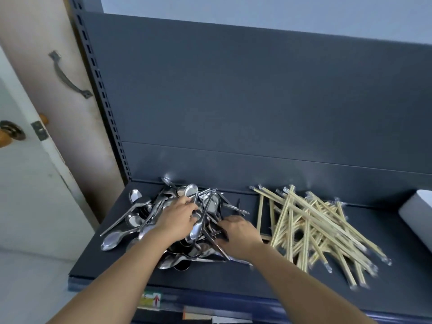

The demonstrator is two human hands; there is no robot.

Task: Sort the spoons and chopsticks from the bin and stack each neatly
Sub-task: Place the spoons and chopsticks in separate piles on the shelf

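A loose heap of several metal spoons (131, 218) lies on the left half of a dark grey shelf (233, 279). To its right lies a crossed pile of wrapped wooden chopsticks (315, 230). My left hand (175, 218) is on top of the spoon heap, fingers curled among the handles; one upright spoon (197, 226) stands beside its fingers. My right hand (238, 232) reaches into the heap's right side, fingers bent around dark spoon handles. Which spoons each hand holds is hidden by the fingers.
The shelf's dark back panel (257, 101) rises right behind both piles. A white object (418, 213) sits at the shelf's right edge. A door with a knob (9, 134) and a wall handle (70, 76) are to the left.
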